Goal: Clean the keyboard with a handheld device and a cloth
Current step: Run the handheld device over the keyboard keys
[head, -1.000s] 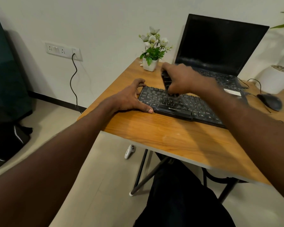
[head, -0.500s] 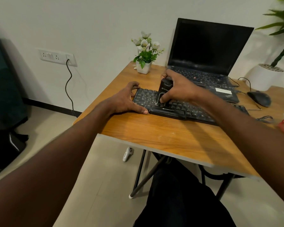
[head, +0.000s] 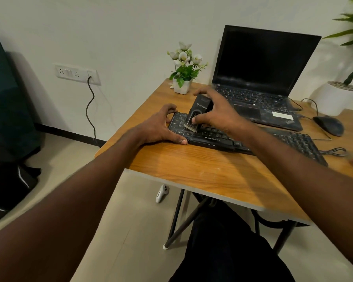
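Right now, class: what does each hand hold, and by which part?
Right hand grips the handheld brush device around its body. Left hand grips the keyboard's left end.

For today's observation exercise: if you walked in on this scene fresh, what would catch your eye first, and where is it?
First, the right hand gripping a black handheld device, its brush tip set on the left part of the black keyboard at the desk's middle. The left hand grips the keyboard's left end. Behind stands an open laptop with a dark screen, and left of it a small potted white flower.
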`<state>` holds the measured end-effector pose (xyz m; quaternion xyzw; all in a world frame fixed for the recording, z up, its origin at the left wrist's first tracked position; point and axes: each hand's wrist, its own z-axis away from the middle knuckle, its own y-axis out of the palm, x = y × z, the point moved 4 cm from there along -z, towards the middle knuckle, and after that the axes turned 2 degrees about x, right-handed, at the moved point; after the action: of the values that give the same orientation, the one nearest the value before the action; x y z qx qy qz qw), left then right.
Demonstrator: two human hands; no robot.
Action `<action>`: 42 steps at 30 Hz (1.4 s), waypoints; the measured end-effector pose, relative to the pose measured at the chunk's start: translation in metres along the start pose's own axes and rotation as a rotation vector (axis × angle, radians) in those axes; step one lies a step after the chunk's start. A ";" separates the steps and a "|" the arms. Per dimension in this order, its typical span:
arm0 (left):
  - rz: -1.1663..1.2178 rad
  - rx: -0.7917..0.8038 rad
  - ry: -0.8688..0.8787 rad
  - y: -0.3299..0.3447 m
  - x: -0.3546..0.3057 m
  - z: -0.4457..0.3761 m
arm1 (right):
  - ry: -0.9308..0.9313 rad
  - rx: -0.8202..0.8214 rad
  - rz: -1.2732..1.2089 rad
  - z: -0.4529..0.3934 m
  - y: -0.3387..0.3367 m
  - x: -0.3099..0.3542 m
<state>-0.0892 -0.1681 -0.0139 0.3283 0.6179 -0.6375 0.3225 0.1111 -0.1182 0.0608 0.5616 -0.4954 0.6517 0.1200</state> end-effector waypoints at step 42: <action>-0.375 -0.203 0.010 0.034 -0.016 -0.014 | 0.074 -0.103 0.086 -0.014 -0.022 -0.015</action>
<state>-0.0520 -0.1546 -0.0206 0.1766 0.7308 -0.6191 0.2268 0.1233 -0.0904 0.0613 0.5085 -0.5472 0.6502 0.1386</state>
